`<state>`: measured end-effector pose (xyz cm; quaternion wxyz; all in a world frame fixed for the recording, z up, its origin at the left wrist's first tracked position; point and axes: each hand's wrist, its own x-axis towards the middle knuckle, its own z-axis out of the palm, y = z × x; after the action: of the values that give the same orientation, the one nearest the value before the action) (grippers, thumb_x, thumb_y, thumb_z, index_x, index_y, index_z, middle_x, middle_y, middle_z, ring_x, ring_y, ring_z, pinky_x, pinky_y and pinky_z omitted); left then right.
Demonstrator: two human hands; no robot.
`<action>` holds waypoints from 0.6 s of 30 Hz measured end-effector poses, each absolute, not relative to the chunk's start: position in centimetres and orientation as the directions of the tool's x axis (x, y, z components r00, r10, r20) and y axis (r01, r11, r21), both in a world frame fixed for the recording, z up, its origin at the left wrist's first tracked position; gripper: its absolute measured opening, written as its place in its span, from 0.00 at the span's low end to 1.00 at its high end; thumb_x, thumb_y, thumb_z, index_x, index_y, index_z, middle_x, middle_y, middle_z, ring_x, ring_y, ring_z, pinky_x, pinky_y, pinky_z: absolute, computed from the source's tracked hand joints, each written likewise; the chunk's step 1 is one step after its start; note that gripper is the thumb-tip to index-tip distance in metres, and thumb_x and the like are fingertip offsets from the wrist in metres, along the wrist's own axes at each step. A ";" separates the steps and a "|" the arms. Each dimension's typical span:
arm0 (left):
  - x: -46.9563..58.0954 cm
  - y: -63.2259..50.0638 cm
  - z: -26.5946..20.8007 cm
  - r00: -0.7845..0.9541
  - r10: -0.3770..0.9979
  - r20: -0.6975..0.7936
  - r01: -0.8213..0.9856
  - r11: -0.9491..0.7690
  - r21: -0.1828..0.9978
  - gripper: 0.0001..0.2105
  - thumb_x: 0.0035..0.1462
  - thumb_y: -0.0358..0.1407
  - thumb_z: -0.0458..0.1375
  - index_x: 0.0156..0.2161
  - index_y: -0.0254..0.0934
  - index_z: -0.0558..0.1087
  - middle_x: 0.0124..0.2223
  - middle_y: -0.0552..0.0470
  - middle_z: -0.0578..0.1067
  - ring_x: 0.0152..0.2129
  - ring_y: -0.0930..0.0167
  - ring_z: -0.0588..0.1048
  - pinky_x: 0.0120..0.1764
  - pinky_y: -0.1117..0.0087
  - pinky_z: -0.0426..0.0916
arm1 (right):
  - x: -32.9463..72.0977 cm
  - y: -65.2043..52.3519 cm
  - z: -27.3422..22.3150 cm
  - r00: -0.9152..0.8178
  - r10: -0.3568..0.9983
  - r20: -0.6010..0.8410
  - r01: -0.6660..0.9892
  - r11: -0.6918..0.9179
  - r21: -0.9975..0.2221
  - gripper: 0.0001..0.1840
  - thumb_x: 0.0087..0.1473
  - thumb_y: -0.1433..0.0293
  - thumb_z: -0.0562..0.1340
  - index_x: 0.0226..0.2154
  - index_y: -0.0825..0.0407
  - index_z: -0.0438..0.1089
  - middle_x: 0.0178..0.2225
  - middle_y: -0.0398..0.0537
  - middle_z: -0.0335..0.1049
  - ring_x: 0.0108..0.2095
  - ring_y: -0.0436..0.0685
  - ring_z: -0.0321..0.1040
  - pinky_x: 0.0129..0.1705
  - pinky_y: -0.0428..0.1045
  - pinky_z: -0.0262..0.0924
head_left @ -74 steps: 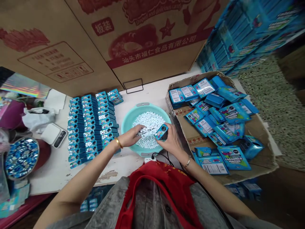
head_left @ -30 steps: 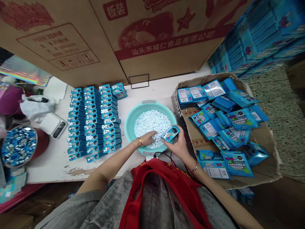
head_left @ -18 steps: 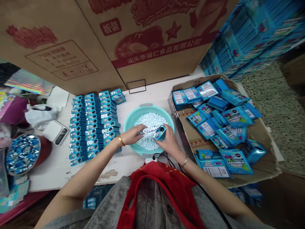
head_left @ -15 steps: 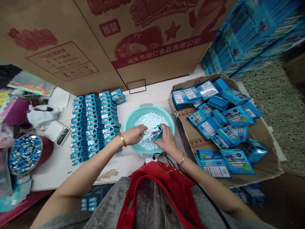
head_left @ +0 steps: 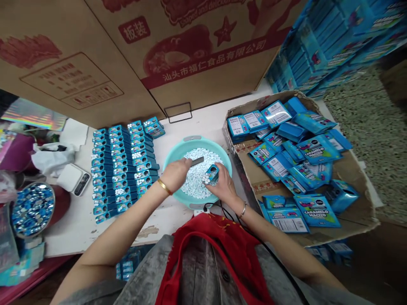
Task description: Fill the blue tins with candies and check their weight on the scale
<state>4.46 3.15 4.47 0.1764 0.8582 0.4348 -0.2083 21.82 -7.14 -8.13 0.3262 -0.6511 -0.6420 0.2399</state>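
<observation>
My left hand (head_left: 177, 174) is closed around a small grey scoop (head_left: 197, 161), whose tip points right over the candies. In my right hand (head_left: 223, 185) is a small blue candy box (head_left: 212, 174), tilted, with white candies showing at its open end. Both hands are above a turquoise basin (head_left: 171, 154) holding a heap of small pale candies (head_left: 199, 186). My fingers hide part of the box and the scoop's handle.
Rows of filled blue boxes (head_left: 121, 169) stand left of the basin. A cut-down carton (head_left: 254, 186) of blue boxes is on the right. Large cartons (head_left: 178, 63) wall off the back. A white scale (head_left: 73, 179) and a tub of shiny wrapped pieces (head_left: 33, 207) sit at the left.
The scoop, loaded with candies at the box opening before, now shows bare and has moved up and left from the box. My left hand has drawn back slightly left.
</observation>
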 end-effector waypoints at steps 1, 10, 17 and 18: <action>3.8 3.8 2.4 0.531 0.697 -0.482 0.832 -0.537 0.140 0.18 0.60 0.22 0.44 0.53 0.32 0.64 0.45 0.42 0.72 0.42 0.63 0.73 0.43 0.63 0.69 | 22.1 -7.1 -8.0 0.077 0.992 0.098 0.673 0.021 -0.739 0.43 0.46 0.62 0.68 0.60 0.55 0.50 0.57 0.64 0.60 0.59 0.70 0.58 0.58 0.66 0.59; 4.9 3.2 -11.7 0.593 0.656 -0.466 0.804 -0.508 0.307 0.17 0.64 0.25 0.42 0.55 0.31 0.63 0.55 0.35 0.65 0.52 0.61 0.64 0.53 0.55 0.61 | 23.3 -7.3 -6.7 0.171 0.983 0.059 0.626 -0.062 -0.777 0.44 0.46 0.55 0.69 0.59 0.52 0.52 0.55 0.61 0.62 0.57 0.67 0.61 0.57 0.63 0.60; 5.7 -1.6 -12.9 0.694 0.525 -0.493 0.717 -0.448 0.534 0.14 0.61 0.25 0.45 0.49 0.31 0.67 0.51 0.37 0.68 0.49 0.60 0.67 0.52 0.57 0.63 | 23.4 -7.5 -6.5 0.204 0.978 0.044 0.604 -0.090 -0.792 0.45 0.45 0.56 0.70 0.59 0.54 0.53 0.54 0.62 0.63 0.55 0.67 0.63 0.56 0.63 0.60; 5.8 -2.2 -13.0 0.708 0.505 -0.493 0.701 -0.424 0.573 0.13 0.60 0.24 0.46 0.48 0.31 0.67 0.50 0.38 0.69 0.48 0.60 0.68 0.51 0.58 0.63 | 23.4 -7.5 -6.5 0.215 0.976 0.044 0.596 -0.095 -0.797 0.45 0.44 0.56 0.70 0.59 0.54 0.53 0.54 0.62 0.63 0.55 0.67 0.63 0.56 0.63 0.60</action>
<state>5.77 -2.16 -12.98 0.3969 0.8347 0.3612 -0.1238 23.41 -7.47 -6.48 0.3597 -0.6914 -0.5683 0.2639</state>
